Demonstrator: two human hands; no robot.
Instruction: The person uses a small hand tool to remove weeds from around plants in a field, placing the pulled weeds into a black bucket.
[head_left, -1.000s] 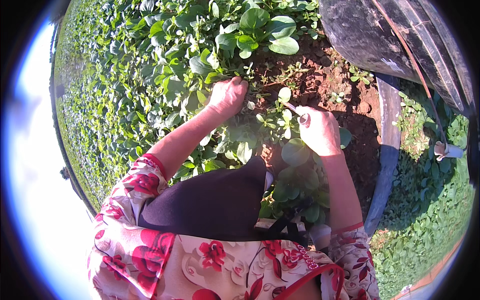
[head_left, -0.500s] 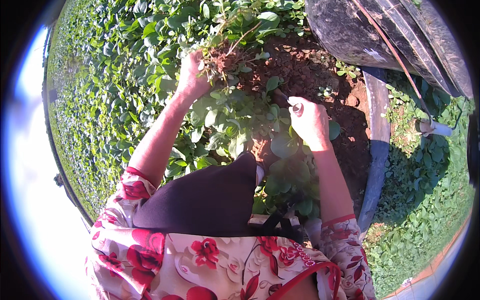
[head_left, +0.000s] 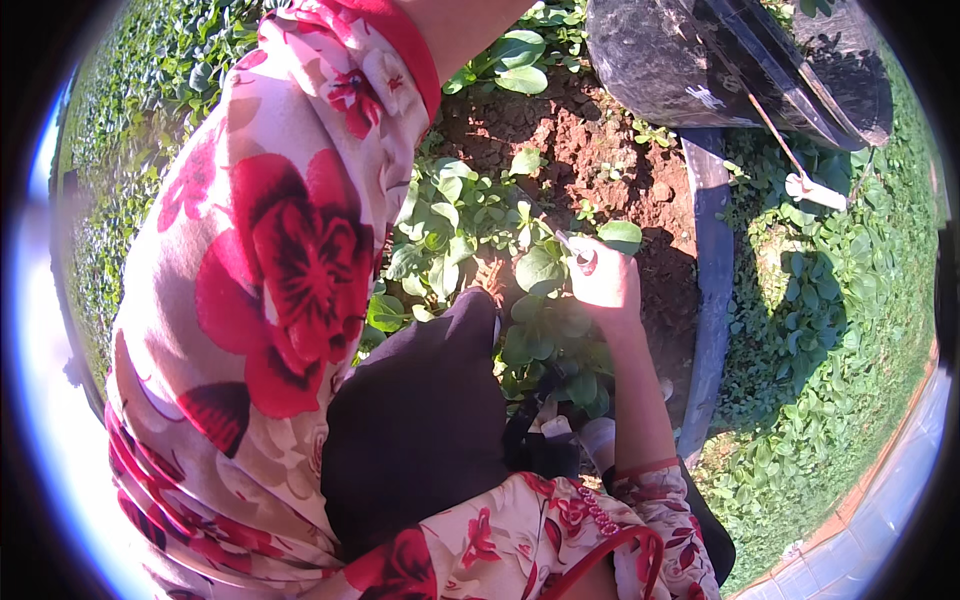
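Green leafy plants in red soil, left of right hand: likely soft, light, tearable; grip low. Its fingers clenched round slim tool; left hand out of view, grip unknown.

Big black container at upper right, its wall scuffed and dusty, with some whitish marks. Thin rod goes down from it to short white tube, which is over low greenery. Long grey strip, slightly bent, runs between reddish soil and this greenery; its upper end is just beside container. Pale paving at lower right rim. Bright glare along left rim.
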